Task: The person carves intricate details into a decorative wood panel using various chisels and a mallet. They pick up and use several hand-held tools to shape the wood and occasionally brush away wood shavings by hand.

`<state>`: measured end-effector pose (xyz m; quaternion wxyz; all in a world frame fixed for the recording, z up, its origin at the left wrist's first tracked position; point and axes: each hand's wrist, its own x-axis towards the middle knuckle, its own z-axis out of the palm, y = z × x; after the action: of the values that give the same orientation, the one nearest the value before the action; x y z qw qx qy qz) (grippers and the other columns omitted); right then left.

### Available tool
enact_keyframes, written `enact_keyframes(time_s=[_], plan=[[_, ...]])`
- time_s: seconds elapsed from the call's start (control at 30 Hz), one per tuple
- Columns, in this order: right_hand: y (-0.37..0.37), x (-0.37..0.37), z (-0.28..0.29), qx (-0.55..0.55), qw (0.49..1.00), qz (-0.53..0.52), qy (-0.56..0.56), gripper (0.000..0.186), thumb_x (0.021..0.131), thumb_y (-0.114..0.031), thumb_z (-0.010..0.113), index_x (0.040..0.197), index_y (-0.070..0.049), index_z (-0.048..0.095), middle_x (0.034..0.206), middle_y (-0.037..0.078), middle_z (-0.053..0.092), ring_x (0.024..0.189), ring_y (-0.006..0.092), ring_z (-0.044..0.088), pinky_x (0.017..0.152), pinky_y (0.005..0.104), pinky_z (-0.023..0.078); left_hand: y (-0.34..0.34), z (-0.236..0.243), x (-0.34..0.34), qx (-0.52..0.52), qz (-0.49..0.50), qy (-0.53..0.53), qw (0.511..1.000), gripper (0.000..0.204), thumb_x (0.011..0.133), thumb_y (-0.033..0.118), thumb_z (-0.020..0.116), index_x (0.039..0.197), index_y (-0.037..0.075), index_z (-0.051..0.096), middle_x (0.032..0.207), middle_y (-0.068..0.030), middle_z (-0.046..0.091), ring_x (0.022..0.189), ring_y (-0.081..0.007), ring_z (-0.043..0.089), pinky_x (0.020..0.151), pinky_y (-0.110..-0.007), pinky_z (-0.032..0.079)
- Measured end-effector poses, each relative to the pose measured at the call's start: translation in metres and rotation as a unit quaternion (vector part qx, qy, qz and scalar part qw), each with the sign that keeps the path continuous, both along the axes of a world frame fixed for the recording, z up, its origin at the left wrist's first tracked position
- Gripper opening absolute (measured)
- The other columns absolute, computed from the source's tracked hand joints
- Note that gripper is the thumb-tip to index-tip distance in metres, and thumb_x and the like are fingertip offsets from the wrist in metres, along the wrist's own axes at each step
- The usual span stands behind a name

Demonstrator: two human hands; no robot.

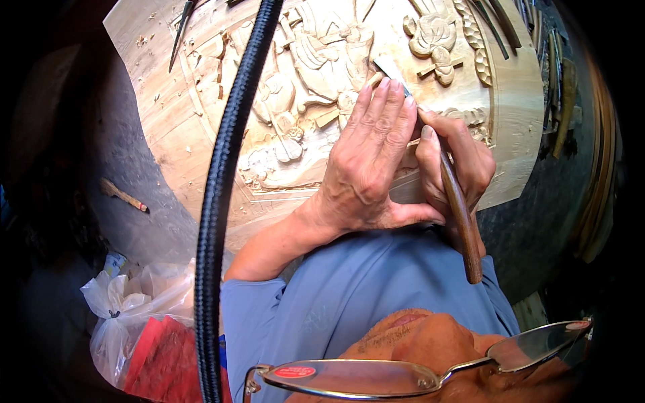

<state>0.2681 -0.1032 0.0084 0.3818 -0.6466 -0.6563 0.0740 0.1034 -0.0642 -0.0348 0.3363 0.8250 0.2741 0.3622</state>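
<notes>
A wood chisel point(459, 212) with a long brown handle lies slantwise over a pale carved wooden panel point(164, 131). My right hand point(465, 153) is closed round it near where handle and blade meet. The flat metal blade points up and left, its tip against the carving beside a raised relief. My left hand point(369, 151) rests with fingers stretched out and close together, the fingertips at the blade and the thumb pointing toward my right hand. Part of the blade is hidden beneath those fingers. A carved flower-like relief point(433, 40) stands just right of the tip.
A dark tool point(180, 37) lies at the panel's far left, and another thin tool point(492, 30) at its far right. Several tools point(564, 101) sit beyond the right edge. Lower left are a clear plastic bag point(111, 329) and a short stick point(124, 195). A black braided cord point(232, 148) crosses the view.
</notes>
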Motion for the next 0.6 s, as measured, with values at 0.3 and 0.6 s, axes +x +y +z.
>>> enact_keyframes(time_s=[0.3,0.6], plan=[[-0.001,-0.007,-0.005,0.007,1.000,0.000,-0.007,0.018,0.087,0.008,0.075,0.105,0.006,0.075,0.077,0.013,0.073,0.059,0.0244,0.071,0.058,0.0360,0.057,0.001,0.000,-0.005,-0.017,-0.026,0.004,1.000,0.132,0.079,0.079,0.081,0.156,-0.021,0.042,0.160,-0.0444,0.045,0.156,-0.0588,0.040,0.132,-0.065,0.029],[0.003,-0.010,-0.016,0.040,0.999,0.000,-0.020,0.016,0.089,0.007,0.075,0.105,0.006,0.075,0.082,0.014,0.075,0.060,0.0247,0.071,0.057,0.0360,0.056,0.008,0.002,-0.007,-0.036,-0.031,0.027,0.999,0.131,0.076,0.068,0.089,0.164,-0.015,0.037,0.164,-0.0417,0.043,0.157,-0.0552,0.042,0.132,-0.060,0.030]])
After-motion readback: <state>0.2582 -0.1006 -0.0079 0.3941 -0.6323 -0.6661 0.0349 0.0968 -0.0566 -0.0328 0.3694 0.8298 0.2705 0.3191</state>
